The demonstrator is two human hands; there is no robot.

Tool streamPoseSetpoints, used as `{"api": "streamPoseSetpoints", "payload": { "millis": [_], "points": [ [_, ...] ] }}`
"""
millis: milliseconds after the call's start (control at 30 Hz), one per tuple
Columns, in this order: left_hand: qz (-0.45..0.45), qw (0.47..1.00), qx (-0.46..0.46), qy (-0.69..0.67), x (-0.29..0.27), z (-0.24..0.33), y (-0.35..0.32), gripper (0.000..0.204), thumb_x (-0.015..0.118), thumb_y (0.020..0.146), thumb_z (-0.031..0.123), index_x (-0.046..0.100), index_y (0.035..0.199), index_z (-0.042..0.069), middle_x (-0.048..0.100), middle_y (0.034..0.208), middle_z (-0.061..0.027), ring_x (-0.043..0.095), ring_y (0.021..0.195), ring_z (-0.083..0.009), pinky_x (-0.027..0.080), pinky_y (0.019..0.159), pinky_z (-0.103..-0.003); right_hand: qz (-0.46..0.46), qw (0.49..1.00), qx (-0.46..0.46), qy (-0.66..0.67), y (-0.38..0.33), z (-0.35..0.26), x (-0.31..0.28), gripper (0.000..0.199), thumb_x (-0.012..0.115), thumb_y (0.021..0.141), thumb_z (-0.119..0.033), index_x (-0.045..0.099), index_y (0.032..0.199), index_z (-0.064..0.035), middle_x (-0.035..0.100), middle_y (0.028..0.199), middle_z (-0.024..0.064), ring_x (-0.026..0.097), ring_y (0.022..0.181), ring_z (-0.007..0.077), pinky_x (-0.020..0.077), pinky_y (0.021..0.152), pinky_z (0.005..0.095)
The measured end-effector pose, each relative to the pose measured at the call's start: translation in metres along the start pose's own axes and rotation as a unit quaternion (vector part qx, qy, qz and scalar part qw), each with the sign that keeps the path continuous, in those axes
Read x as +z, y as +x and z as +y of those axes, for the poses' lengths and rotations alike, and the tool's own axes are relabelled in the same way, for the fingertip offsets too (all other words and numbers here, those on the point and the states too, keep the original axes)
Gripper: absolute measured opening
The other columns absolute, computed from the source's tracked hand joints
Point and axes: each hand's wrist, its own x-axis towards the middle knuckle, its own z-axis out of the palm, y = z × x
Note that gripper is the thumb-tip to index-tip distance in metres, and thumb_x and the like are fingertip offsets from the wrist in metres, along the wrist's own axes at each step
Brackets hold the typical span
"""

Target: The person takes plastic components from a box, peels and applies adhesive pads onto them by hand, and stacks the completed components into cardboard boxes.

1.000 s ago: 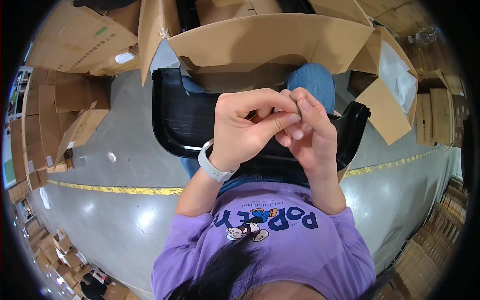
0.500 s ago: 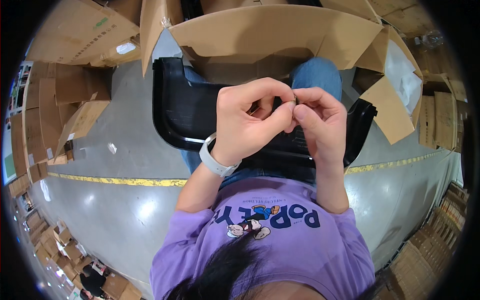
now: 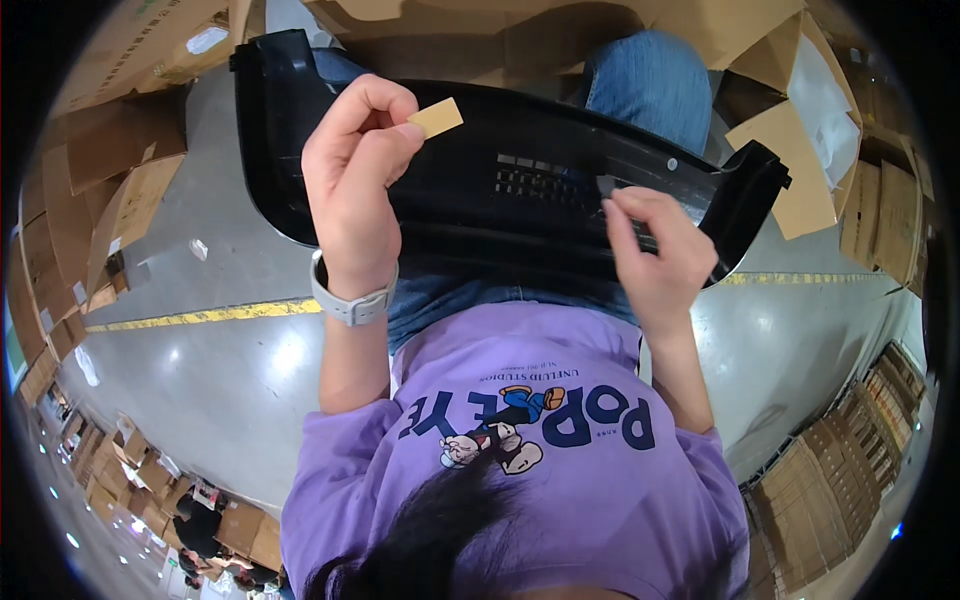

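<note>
A long black plastic panel [image 3: 450, 215] with upturned ends and a patch of small slots lies across my lap. My left hand [image 3: 350, 195] is closed in a pinch above its left part, with a small tan rectangular strip [image 3: 437, 118] between thumb and fingertips. Over the right part, my right hand [image 3: 665, 250] pinches a small dark grey piece [image 3: 606, 185], slightly blurred; its kind is unclear. The hands are well apart. Whether the grey piece touches the panel I cannot tell.
A large open cardboard box [image 3: 450, 45] stands just beyond my knees. Another open carton [image 3: 790, 170] with white lining is at the right. More cartons [image 3: 120, 190] stand on the left. A yellow line [image 3: 200, 315] crosses the grey floor. People [image 3: 200, 525] are far off at the lower left.
My hands have parted from their joint pinch: the left moved left with the tan strip, the right moved down and right with the grey piece. The panel appears shifted and tilted in view.
</note>
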Motion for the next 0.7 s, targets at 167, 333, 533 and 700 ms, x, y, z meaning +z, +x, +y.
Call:
{"api": "streamPoseSetpoints", "payload": {
  "millis": [167, 333, 533, 700],
  "points": [
    [-0.017, 1.000, -0.022, 0.001, 0.001, -0.001, 0.004, 0.004, 0.050, 0.075, 0.004, 0.054, 0.075, 0.004, 0.044, 0.064, 0.0033, 0.032, 0.055, -0.0036, 0.023, 0.051, -0.020, -0.015, 0.997, -0.052, -0.062, -0.014, 0.004, 0.016, 0.013, 0.074, 0.068, 0.000, 0.063, 0.074, -0.0027, 0.065, 0.076, 0.0070, 0.064, 0.061, 0.0202, 0.0498, 0.054, 0.0264],
    [-0.021, 0.997, -0.062, -0.031, 0.001, -0.003, 0.004, 0.004, 0.050, 0.075, 0.005, 0.054, 0.074, 0.003, 0.044, 0.062, 0.0022, 0.034, 0.053, -0.0043, 0.025, 0.050, -0.021, -0.010, 0.995, -0.058, -0.076, -0.016, 0.006, 0.019, 0.013, 0.074, 0.068, 0.000, 0.063, 0.073, -0.0025, 0.064, 0.074, 0.0069, 0.063, 0.061, 0.0198, 0.0496, 0.053, 0.0260],
    [-0.020, 0.998, -0.058, -0.025, -0.001, -0.006, 0.004, 0.005, 0.050, 0.076, 0.006, 0.054, 0.074, 0.003, 0.045, 0.062, 0.0021, 0.034, 0.053, -0.0041, 0.025, 0.050, -0.021, -0.017, 0.997, -0.048, -0.063, -0.016, 0.007, 0.021, 0.012, 0.073, 0.068, 0.001, 0.062, 0.073, -0.0018, 0.064, 0.075, 0.0075, 0.063, 0.061, 0.0202, 0.0499, 0.054, 0.0263],
    [-0.030, 0.997, -0.059, -0.034, -0.003, -0.007, 0.007, 0.006, 0.050, 0.076, 0.006, 0.055, 0.075, 0.003, 0.045, 0.062, 0.0023, 0.034, 0.053, -0.0040, 0.025, 0.050, -0.020, -0.051, 0.995, -0.044, -0.070, -0.013, 0.007, 0.019, 0.012, 0.072, 0.069, 0.001, 0.062, 0.074, -0.0024, 0.064, 0.075, 0.0074, 0.063, 0.065, 0.0203, 0.0508, 0.056, 0.0267]
  ]
}}
